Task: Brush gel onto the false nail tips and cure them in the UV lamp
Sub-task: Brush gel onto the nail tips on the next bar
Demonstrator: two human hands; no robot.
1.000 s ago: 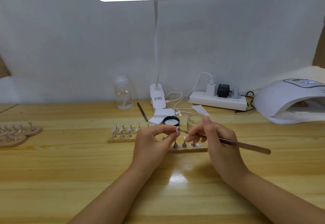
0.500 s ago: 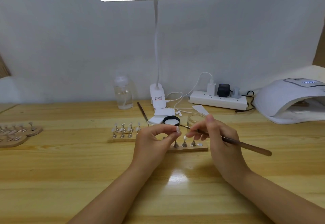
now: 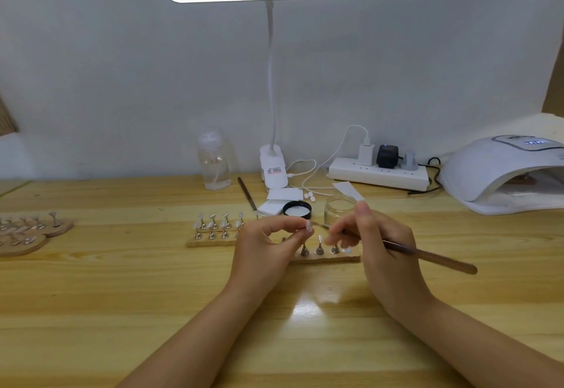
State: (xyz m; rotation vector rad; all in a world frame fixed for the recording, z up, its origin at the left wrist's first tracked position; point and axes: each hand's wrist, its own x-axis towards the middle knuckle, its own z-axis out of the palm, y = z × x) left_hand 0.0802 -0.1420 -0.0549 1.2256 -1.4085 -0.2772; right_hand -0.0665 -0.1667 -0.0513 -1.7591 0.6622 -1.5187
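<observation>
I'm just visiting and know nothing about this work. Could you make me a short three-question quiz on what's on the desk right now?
1. True or false: the right hand holds a brush.
2. What does the left hand pinch? A) a nail tip B) the jar lid C) a cable
3. On which side of the desk does the UV lamp sit?

Key: 1 true; 2 A; 3 the right side.
</observation>
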